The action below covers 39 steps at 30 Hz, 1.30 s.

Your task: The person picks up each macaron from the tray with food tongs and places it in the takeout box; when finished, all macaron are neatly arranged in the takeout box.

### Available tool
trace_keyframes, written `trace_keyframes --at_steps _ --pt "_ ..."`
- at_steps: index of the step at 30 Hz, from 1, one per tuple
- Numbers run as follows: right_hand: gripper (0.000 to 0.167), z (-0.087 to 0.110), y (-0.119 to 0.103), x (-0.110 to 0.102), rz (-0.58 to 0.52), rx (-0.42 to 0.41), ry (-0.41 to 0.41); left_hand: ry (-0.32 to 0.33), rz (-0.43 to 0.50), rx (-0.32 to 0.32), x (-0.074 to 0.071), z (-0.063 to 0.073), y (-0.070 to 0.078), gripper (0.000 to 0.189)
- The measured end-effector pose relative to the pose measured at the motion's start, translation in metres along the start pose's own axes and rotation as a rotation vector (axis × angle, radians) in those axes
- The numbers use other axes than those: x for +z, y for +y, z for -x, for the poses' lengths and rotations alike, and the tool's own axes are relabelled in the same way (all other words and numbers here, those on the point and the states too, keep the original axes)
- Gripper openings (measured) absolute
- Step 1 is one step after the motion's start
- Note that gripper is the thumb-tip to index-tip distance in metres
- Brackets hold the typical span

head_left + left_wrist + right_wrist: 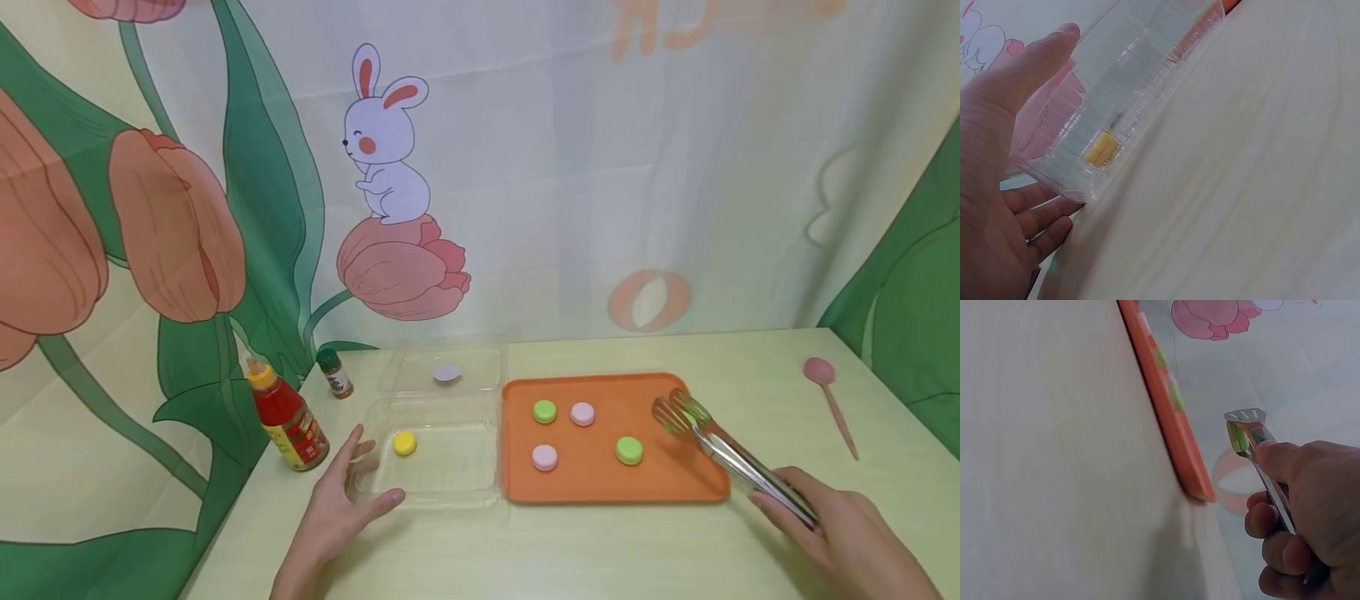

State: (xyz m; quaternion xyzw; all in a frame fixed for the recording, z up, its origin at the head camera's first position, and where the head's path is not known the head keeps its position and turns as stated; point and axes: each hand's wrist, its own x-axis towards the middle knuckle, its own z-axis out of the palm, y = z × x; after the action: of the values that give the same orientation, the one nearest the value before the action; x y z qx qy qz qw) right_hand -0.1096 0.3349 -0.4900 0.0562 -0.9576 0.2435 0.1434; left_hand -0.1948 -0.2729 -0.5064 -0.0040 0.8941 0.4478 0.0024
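My right hand grips metal tongs over the right side of the orange tray. A green macaron sits between the tongs' slotted heads, above the tray in the right wrist view. Two pink macarons, one of them at the front, and two green ones, including one on the right, lie on the tray. My left hand is spread at the left end of a clear plastic box, fingers at its corner. Inside the box is a yellow macaron.
The box's clear lid lies opened behind it, with a pale oval spot. A red sauce bottle and a small green-capped jar stand at left. At far right lies a pink spoon. A printed curtain hangs behind the table.
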Motion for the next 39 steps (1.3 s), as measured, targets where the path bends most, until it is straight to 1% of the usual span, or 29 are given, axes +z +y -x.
trace_keyframes --at_steps 2,5,9,12,16,20,23,26,29,34,39 --pt "0.014 -0.007 -0.007 0.000 -0.013 -0.055 0.030 0.001 0.000 0.001 0.000 0.000 -0.001 0.124" --pt "0.012 -0.021 -0.021 -0.001 -0.042 -0.127 0.052 0.002 0.004 0.003 -0.001 0.000 -0.001 0.124" --pt "0.013 -0.041 -0.048 0.001 -0.106 -0.208 0.058 -0.003 0.003 0.005 -0.002 0.000 -0.002 0.125" --pt "0.012 -0.057 -0.074 0.006 -0.168 -0.262 0.036 -0.002 -0.001 0.003 -0.002 -0.001 -0.002 0.125" --pt "0.013 -0.077 -0.112 0.017 -0.239 -0.323 -0.019 0.000 0.002 -0.001 -0.002 -0.001 -0.002 0.125" --pt "0.015 -0.095 -0.142 0.032 -0.231 -0.373 -0.063 0.000 0.005 0.002 0.000 -0.001 -0.003 0.125" --pt "0.020 -0.104 -0.157 0.046 -0.201 -0.382 -0.109 0.000 0.007 0.001 0.001 0.000 -0.003 0.125" --pt "0.024 -0.108 -0.166 0.059 -0.193 -0.375 -0.158 -0.005 0.007 -0.001 0.001 0.000 -0.002 0.125" --pt "0.022 -0.112 -0.174 0.069 -0.203 -0.386 -0.186 -0.010 0.004 -0.001 0.001 -0.001 -0.002 0.126" --pt "0.020 -0.120 -0.189 0.082 -0.209 -0.419 -0.228 -0.004 0.007 0.016 0.001 -0.002 -0.002 0.126" --pt "0.024 -0.127 -0.203 0.090 -0.185 -0.394 -0.297 0.005 0.003 0.021 0.000 -0.002 -0.003 0.126"
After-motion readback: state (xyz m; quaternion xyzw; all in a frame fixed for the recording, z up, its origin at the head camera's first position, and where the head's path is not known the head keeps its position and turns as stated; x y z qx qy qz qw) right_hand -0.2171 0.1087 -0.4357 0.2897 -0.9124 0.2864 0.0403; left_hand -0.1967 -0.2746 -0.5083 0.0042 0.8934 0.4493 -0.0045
